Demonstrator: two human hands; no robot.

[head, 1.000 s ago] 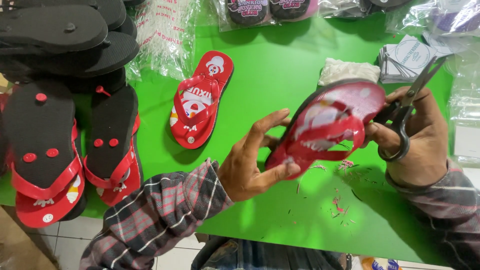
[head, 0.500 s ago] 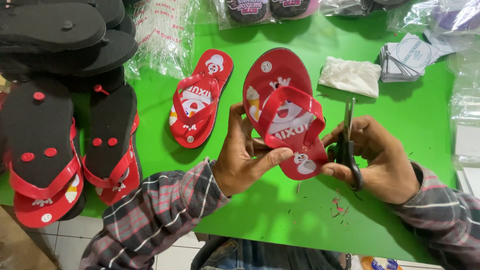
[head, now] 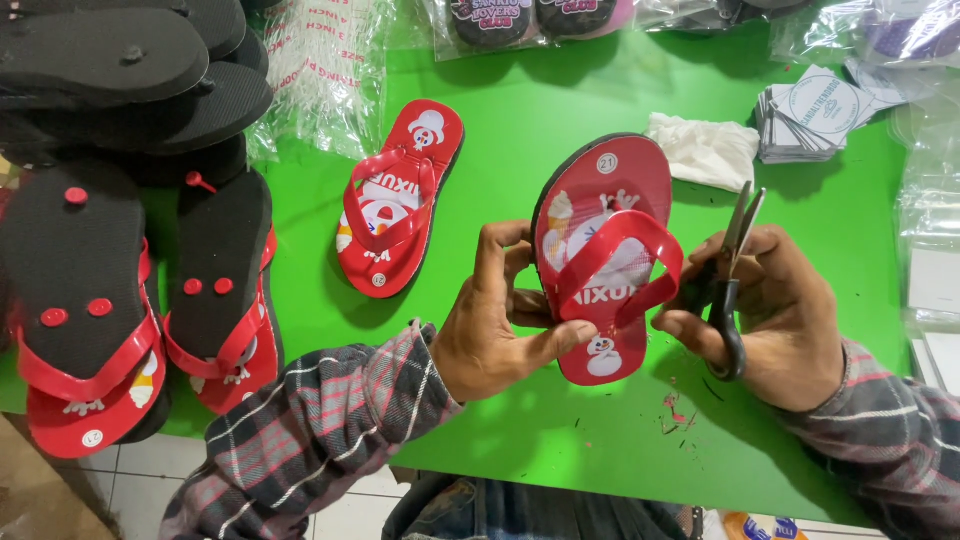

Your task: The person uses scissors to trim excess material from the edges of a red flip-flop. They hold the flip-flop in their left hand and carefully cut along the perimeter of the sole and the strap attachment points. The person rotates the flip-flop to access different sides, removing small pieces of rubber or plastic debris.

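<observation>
My left hand [head: 497, 322] grips a small red flip-flop [head: 604, 250] from its left edge and holds it face up above the green table [head: 520, 130]. The sandal has a red strap and cartoon prints on its footbed. My right hand [head: 770, 312] holds black-handled scissors [head: 728, 275] with the blades pointing up, and its fingertips touch the strap's right side. A matching red flip-flop [head: 395, 200] lies flat on the table to the left.
Stacks of red and black flip-flops [head: 130, 260] lie sole up at the left edge. A white cloth [head: 705, 148], a pile of paper tags [head: 815, 115] and clear plastic bags [head: 930, 240] sit at the back right. Red scraps [head: 675, 410] dot the table.
The held flip-flop has been turned from sole side to face up and now stands steadier and more upright. My right hand with the scissors moved from the sandal's edge to its strap.
</observation>
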